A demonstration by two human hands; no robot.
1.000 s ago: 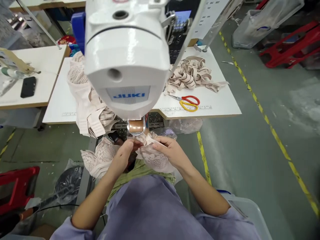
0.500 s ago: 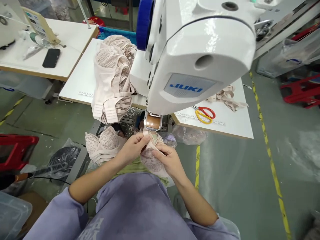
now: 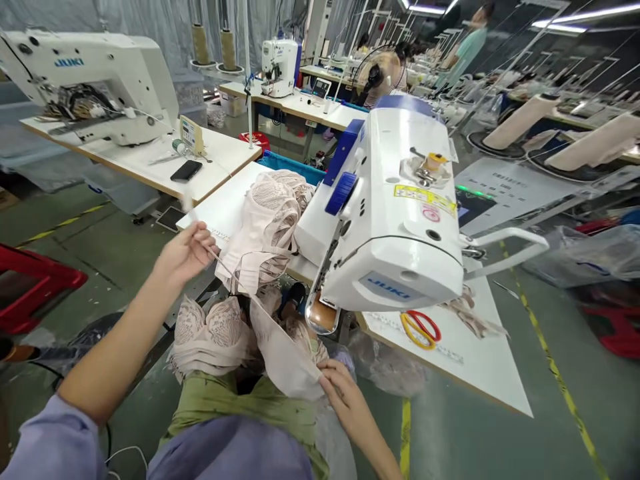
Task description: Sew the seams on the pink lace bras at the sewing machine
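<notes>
A beige bra is stretched between my two hands in front of the sewing machine. My left hand, raised at the left, is closed on its thin strap, and a blurred pale end sticks up above the fingers. Lower down, my right hand pinches the bra's wide band near my lap. Beside the held bra, a stack of lace bras lies at my lap's left. A larger pile of beige bras rests on the white table left of the machine head.
Red-and-yellow-handled scissors and beige straps lie on the table's right part. A second sewing machine and a black phone are on the left table. A red stool stands at the left.
The view has tilted up. My hands, close together at the machine's front before, are now far apart; the left has moved up and left with the strap, drawing the bra out.
</notes>
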